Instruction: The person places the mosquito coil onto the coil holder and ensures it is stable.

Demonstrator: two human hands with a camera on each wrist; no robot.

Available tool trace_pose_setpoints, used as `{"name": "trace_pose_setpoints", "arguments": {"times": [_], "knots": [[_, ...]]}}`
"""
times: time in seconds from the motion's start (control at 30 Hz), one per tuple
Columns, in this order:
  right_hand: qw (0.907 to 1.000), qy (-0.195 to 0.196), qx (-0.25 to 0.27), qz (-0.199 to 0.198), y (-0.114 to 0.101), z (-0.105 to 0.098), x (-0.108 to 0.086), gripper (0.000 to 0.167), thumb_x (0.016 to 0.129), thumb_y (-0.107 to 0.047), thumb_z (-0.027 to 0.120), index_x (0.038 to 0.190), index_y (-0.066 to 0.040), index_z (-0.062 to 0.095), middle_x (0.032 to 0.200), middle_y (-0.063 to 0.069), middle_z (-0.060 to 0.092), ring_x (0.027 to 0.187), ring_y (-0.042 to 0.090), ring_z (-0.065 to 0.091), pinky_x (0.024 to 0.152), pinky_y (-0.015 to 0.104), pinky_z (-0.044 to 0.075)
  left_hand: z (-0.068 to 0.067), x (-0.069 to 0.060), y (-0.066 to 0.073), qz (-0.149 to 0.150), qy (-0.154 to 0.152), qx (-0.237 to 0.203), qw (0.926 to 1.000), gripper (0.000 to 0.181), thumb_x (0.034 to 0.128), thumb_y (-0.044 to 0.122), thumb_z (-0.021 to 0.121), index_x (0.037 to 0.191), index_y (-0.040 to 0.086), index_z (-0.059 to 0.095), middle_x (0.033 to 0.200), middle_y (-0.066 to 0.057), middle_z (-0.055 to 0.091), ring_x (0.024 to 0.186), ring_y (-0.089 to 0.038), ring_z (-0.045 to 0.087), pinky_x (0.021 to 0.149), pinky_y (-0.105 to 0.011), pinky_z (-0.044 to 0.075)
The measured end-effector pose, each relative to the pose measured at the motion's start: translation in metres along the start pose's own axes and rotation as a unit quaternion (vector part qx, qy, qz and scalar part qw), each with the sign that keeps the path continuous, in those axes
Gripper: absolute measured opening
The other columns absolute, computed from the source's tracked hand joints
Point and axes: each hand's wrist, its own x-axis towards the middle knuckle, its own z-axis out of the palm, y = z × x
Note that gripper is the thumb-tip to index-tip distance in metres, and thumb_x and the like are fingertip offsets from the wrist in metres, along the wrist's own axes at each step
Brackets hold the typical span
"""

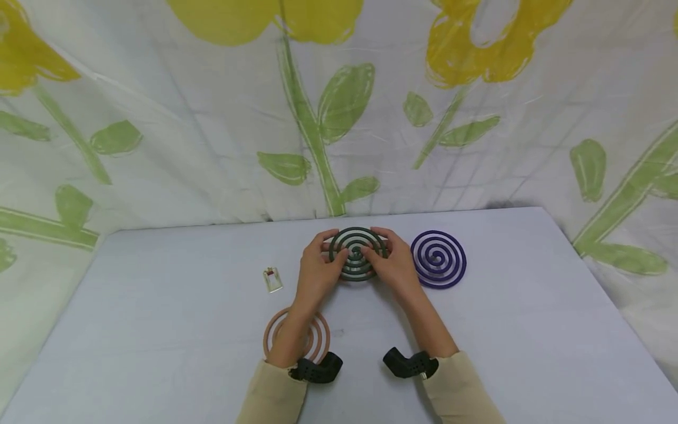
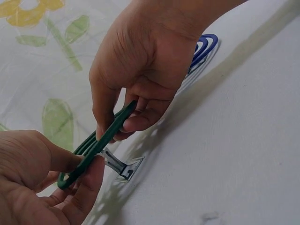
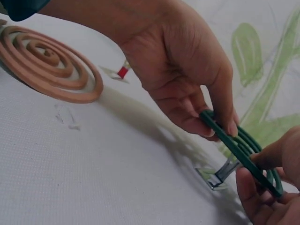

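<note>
Both hands hold a green mosquito coil [image 2: 90,157] just above the table, tilted toward the head camera. My left hand [image 1: 318,272] grips its left side, and my right hand [image 1: 396,261] its right side. The thumbs lie on the face near the spiral's centre, other fingers behind the rim. Under the coil, a small metal coil stand [image 2: 115,162] rests on the table with its upright reaching the underside; whether the tip sits in the coil cannot be made out.
A dark purple coil [image 1: 436,259] lies flat beside my right hand. Beneath my left forearm is a brown coil [image 3: 56,90], partly hidden in the head view. Another metal stand [image 1: 272,280] with a red mark lies to the left. A flowered curtain [image 1: 222,129] hangs behind the table.
</note>
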Motion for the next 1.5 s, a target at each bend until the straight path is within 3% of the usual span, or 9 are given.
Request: {"name": "trace_pose_setpoints", "arguments": {"times": [0.13, 0.37, 0.7, 1.0, 1.3, 1.5], "knots": [[1.0000, 0.004, 0.000, -0.005, 0.0008, -0.0011, 0.0013, 0.053, 0.096, -0.009, 0.074, 0.147, -0.012, 0.060, 0.109, 0.017, 0.069, 0.078, 0.010, 0.064, 0.059, 0.024, 0.060, 0.0019, 0.0006, 0.0001, 0.012, 0.001, -0.004, 0.9999, 0.046, 0.0968, 0.008, 0.073, 0.142, 0.008, 0.064, 0.114, -0.023, 0.072, 0.082, -0.025, 0.075, 0.068, -0.025, 0.060], [1.0000, 0.000, -0.003, -0.004, 0.0015, -0.0002, 0.0023, 0.052, 0.096, -0.008, 0.074, 0.146, -0.010, 0.061, 0.106, 0.016, 0.069, 0.077, 0.009, 0.064, 0.058, 0.024, 0.060, 0.0014, -0.0023, -0.0010, 0.007, 0.010, 0.005, 0.9999, 0.046, 0.0966, 0.007, 0.073, 0.141, 0.008, 0.064, 0.114, -0.022, 0.071, 0.081, -0.022, 0.072, 0.067, -0.024, 0.058], [0.9994, 0.008, -0.031, -0.011, -0.0005, -0.0037, 0.0002, 0.053, 0.095, -0.010, 0.075, 0.146, -0.012, 0.062, 0.107, 0.016, 0.071, 0.086, 0.009, 0.063, 0.070, 0.018, 0.057, 0.0021, -0.0027, 0.0003, 0.004, -0.002, 0.005, 1.0000, 0.047, 0.0969, 0.009, 0.073, 0.143, 0.008, 0.063, 0.115, -0.023, 0.071, 0.083, -0.025, 0.076, 0.068, -0.025, 0.059], [0.9999, -0.001, -0.013, -0.010, -0.0005, -0.0036, -0.0001, 0.053, 0.095, -0.008, 0.074, 0.146, -0.010, 0.061, 0.105, 0.016, 0.068, 0.079, 0.010, 0.064, 0.058, 0.025, 0.061, 0.0014, -0.0021, -0.0002, -0.002, -0.006, 0.015, 0.9999, 0.047, 0.0973, 0.010, 0.074, 0.143, 0.010, 0.063, 0.116, -0.023, 0.070, 0.085, -0.026, 0.076, 0.069, -0.026, 0.060], [0.9984, 0.000, -0.056, -0.008, 0.0007, -0.0031, 0.0019, 0.053, 0.095, -0.013, 0.076, 0.146, -0.012, 0.061, 0.108, 0.019, 0.071, 0.090, 0.018, 0.065, 0.068, 0.023, 0.059, -0.0004, -0.0008, -0.0022, 0.001, -0.012, 0.010, 0.9999, 0.047, 0.0978, 0.010, 0.073, 0.144, 0.007, 0.062, 0.116, -0.023, 0.070, 0.086, -0.027, 0.077, 0.069, -0.027, 0.061], [0.9982, 0.005, -0.059, -0.009, 0.0022, -0.0027, 0.0013, 0.052, 0.094, -0.012, 0.076, 0.144, -0.011, 0.062, 0.108, 0.019, 0.072, 0.089, 0.017, 0.065, 0.070, 0.022, 0.058, 0.0001, -0.0011, -0.0031, -0.003, -0.011, 0.016, 0.9998, 0.047, 0.0979, 0.010, 0.073, 0.144, 0.008, 0.063, 0.117, -0.023, 0.070, 0.087, -0.026, 0.077, 0.070, -0.027, 0.061]]}}
